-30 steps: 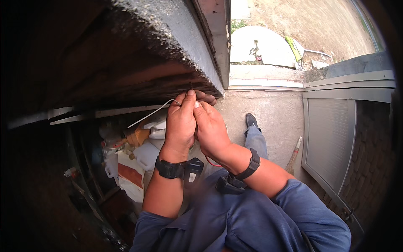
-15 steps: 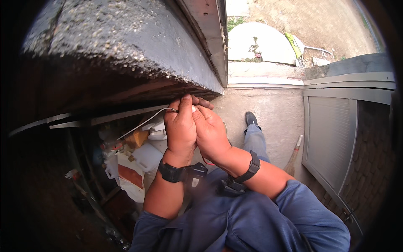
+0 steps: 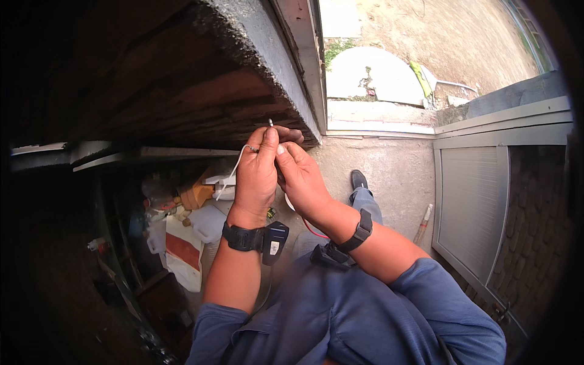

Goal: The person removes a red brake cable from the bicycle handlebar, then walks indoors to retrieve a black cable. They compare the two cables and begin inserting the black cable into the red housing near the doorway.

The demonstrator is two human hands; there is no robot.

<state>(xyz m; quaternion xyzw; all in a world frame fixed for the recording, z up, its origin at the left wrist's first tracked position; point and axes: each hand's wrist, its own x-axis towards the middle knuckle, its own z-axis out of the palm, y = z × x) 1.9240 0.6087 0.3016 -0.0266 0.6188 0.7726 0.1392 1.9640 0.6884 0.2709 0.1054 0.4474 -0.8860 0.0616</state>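
My left hand [image 3: 257, 173] is closed, thumb pressed on its fingers, gripping a thin white cable [image 3: 236, 163] that loops out of its left side and hangs down. A short, slim metallic tip [image 3: 271, 122] pokes up beyond the left thumb. Close against it on the right, my right hand [image 3: 299, 176] is closed in a pinch. Whatever lies between its thumb and fingers is hidden. Below the right wrist runs a wire with a white and a red stretch [image 3: 312, 230]. Both hands are just beneath the dark, rough underside of a wall edge [image 3: 243, 97].
White plastic jugs [image 3: 208, 222], an orange-brown object [image 3: 196, 196] and a white-and-brown sack [image 3: 184, 252] crowd the lower left. A pale panelled door [image 3: 471, 194] stands at right, a brush-like tool [image 3: 423, 224] beside it. A doorway sill [image 3: 383, 128] lies ahead.
The view has shifted, showing more of the wall's underside. My hands have parted slightly at the wrists. The metallic tip now shows above the left thumb, and more of the red wire is visible.
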